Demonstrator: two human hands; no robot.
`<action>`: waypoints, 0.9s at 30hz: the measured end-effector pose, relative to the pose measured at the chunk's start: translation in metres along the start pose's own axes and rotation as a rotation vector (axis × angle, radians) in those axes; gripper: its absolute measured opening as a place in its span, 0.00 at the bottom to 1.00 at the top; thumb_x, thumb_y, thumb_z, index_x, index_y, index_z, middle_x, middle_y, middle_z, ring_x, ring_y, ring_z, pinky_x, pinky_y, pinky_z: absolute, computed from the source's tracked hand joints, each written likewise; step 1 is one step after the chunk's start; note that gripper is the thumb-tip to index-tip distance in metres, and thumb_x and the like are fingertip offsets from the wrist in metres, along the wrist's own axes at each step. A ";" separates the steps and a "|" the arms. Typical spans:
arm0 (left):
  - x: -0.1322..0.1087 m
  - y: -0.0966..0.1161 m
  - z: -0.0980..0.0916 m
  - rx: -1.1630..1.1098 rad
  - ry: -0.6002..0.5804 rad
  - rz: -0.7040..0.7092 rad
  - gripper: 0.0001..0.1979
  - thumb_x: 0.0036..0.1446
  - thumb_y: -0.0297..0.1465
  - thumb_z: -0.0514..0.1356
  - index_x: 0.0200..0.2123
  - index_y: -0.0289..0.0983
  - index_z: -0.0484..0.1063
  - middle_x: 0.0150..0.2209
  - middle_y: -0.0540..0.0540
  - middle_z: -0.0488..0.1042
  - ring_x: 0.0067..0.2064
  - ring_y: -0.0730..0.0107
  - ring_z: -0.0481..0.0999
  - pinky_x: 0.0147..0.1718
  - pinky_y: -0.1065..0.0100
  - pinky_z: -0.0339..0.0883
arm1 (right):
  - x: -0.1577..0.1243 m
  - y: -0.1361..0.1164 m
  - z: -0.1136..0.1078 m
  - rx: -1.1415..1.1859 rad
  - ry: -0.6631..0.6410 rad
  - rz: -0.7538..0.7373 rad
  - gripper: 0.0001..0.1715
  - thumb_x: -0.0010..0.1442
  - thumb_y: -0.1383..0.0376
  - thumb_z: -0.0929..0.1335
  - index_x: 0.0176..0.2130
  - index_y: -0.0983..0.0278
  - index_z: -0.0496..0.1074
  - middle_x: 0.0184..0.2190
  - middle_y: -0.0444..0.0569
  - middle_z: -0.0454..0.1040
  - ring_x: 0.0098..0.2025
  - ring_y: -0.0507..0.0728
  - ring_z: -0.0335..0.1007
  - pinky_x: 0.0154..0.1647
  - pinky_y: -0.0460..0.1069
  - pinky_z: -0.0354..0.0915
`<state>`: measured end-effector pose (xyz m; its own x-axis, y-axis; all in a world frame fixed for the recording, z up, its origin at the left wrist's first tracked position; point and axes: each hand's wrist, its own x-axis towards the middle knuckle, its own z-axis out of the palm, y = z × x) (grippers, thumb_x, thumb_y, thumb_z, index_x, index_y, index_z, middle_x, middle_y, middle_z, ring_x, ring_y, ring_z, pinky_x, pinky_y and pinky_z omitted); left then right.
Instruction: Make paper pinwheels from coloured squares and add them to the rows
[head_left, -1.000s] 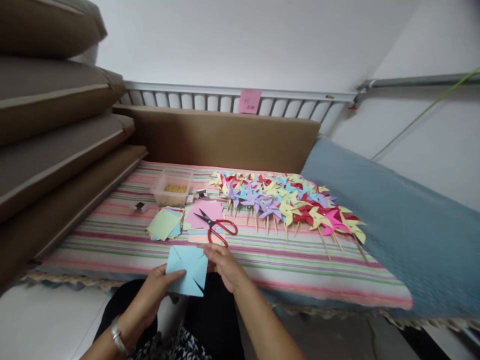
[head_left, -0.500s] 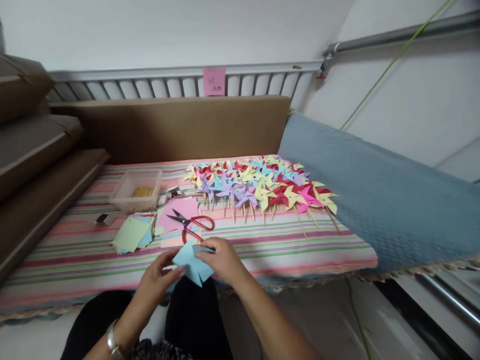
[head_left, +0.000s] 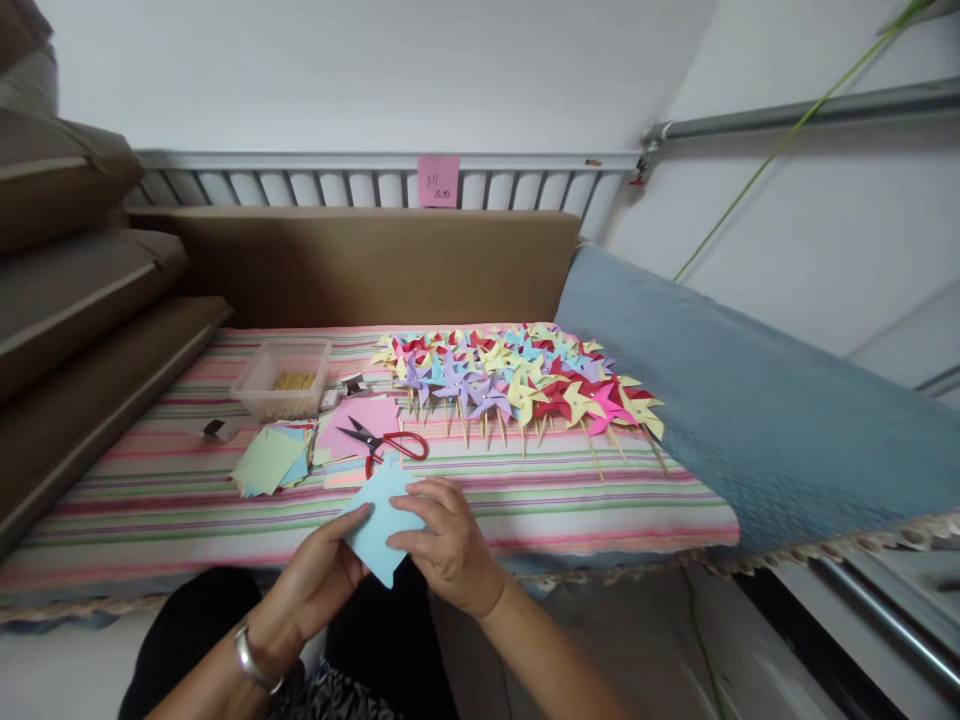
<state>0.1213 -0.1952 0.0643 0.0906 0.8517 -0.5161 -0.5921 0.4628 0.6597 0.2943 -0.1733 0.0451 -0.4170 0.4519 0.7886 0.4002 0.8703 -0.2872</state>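
Note:
A light blue paper square [head_left: 381,515] is held between my two hands above my lap, in front of the bed's edge. My left hand [head_left: 322,570] grips its left corner with the thumb on top. On the right side, my right hand [head_left: 448,545] has its fingers on the paper's face; its thumb is hidden. Just beyond the paper lie scissors with red handles [head_left: 405,444], blades apart, on pink paper sheets [head_left: 369,412]. To their left is a stack of paper squares [head_left: 268,460], pale green on top.
Many paper pinwheels on sticks [head_left: 525,385] lie across the striped cloth [head_left: 480,515]. A clear plastic box [head_left: 281,385] with small tan pieces stands left. Wrapped flat packages [head_left: 82,270] pile at far left; a brown board [head_left: 375,265] leans behind.
The blue paper has been turned in my hands, and its slits no longer show clearly. My right fingers have spread onto its face. The view has shifted slightly.

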 end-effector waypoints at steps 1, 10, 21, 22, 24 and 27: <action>0.000 -0.001 -0.001 0.008 0.018 0.014 0.11 0.53 0.23 0.60 0.41 0.29 0.73 0.34 0.40 0.79 0.30 0.66 0.77 0.30 0.67 0.72 | -0.001 -0.002 0.001 -0.018 -0.012 -0.001 0.12 0.58 0.72 0.65 0.34 0.57 0.76 0.46 0.45 0.75 0.51 0.57 0.63 0.54 0.57 0.60; -0.015 0.009 -0.029 -0.079 0.064 0.161 0.10 0.54 0.21 0.58 0.40 0.29 0.73 0.34 0.39 0.79 0.33 0.63 0.78 0.31 0.66 0.74 | -0.004 -0.045 0.027 -0.074 -0.119 0.084 0.16 0.54 0.73 0.67 0.43 0.60 0.72 0.50 0.50 0.70 0.55 0.60 0.59 0.60 0.62 0.52; -0.041 0.029 -0.076 -0.105 0.041 0.274 0.07 0.47 0.25 0.65 0.33 0.30 0.74 0.29 0.42 0.79 0.30 0.65 0.76 0.31 0.68 0.71 | 0.021 -0.098 0.069 0.081 -0.124 0.310 0.06 0.59 0.70 0.66 0.34 0.62 0.73 0.31 0.47 0.74 0.37 0.56 0.65 0.46 0.55 0.60; -0.043 0.030 -0.077 -0.097 0.041 0.278 0.09 0.46 0.25 0.66 0.33 0.31 0.74 0.29 0.43 0.79 0.30 0.65 0.76 0.31 0.68 0.71 | 0.024 -0.101 0.071 0.098 -0.145 0.348 0.06 0.59 0.69 0.66 0.34 0.62 0.74 0.31 0.47 0.75 0.37 0.57 0.66 0.45 0.54 0.60; -0.047 0.029 -0.081 -0.084 0.056 0.287 0.11 0.43 0.27 0.67 0.33 0.31 0.74 0.28 0.44 0.79 0.28 0.68 0.75 0.30 0.69 0.70 | 0.028 -0.105 0.074 0.142 -0.176 0.442 0.05 0.58 0.69 0.67 0.32 0.61 0.74 0.30 0.46 0.75 0.36 0.56 0.67 0.41 0.52 0.61; -0.051 0.027 -0.086 -0.065 0.057 0.296 0.11 0.42 0.28 0.68 0.31 0.31 0.74 0.27 0.46 0.78 0.27 0.69 0.74 0.29 0.70 0.69 | 0.033 -0.109 0.078 0.220 -0.185 0.595 0.05 0.55 0.71 0.69 0.30 0.61 0.75 0.28 0.44 0.73 0.35 0.55 0.68 0.37 0.48 0.62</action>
<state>0.0321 -0.2477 0.0617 -0.1375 0.9313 -0.3375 -0.6359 0.1783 0.7509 0.1729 -0.2381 0.0602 -0.3167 0.8775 0.3602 0.4378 0.4721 -0.7651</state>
